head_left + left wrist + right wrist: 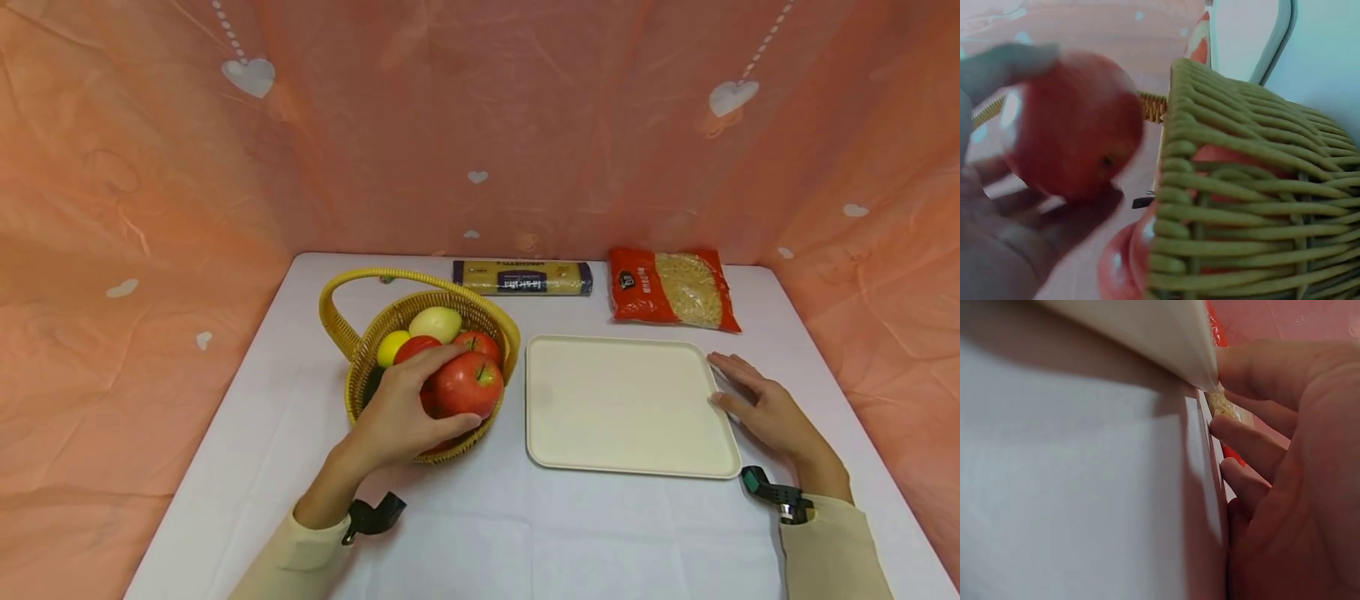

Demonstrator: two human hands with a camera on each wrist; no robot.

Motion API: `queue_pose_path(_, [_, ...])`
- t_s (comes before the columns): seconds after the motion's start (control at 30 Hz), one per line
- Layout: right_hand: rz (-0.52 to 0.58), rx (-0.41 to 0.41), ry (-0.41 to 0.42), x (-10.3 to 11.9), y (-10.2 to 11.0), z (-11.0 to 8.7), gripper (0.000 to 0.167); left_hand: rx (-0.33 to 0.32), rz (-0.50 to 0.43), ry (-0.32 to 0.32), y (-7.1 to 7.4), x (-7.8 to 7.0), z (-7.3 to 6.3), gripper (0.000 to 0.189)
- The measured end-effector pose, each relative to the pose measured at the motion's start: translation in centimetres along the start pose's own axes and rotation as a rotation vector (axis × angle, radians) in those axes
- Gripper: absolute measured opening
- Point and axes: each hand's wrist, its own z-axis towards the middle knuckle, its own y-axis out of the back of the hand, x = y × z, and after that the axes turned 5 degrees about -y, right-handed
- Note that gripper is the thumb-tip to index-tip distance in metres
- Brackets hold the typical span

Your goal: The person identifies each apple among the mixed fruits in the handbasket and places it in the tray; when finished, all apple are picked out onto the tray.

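Observation:
My left hand (401, 412) grips a red apple (471, 385) between thumb and fingers, over the near right side of a yellow wicker basket (358, 385). In the left wrist view the apple (1079, 125) is clear of the basket's woven wall (1254, 181). Below it in the basket lie another red apple (480, 342), a further red fruit (417, 345), a yellow fruit (392, 348) and a pale green fruit (435, 324). My right hand (772, 412) is at the right edge of a cream rectangular tray (626, 404), its thumb touching the rim and fingers extended.
A spaghetti pack (522, 277) lies at the back of the white table (600, 533). Right of it is a red bag of pasta (673, 288), behind the tray. The basket's handle (337, 312) arches up at its far left. Orange cloth walls (525, 125) enclose the table.

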Motion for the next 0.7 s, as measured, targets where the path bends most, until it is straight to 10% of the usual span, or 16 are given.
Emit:
queue_pose_path(0.4, [0.004,0.048,-0.058,0.0,0.3,0.2,0.077,0.121,-0.279,-0.237,-1.0,-1.3,1.6,0.081])
queue_pose_path(0.7, [0.003,0.012,0.023,-0.2,0.0,0.0,0.073,0.215,-0.4,-0.353,-4.4,-3.7,4.0,0.079])
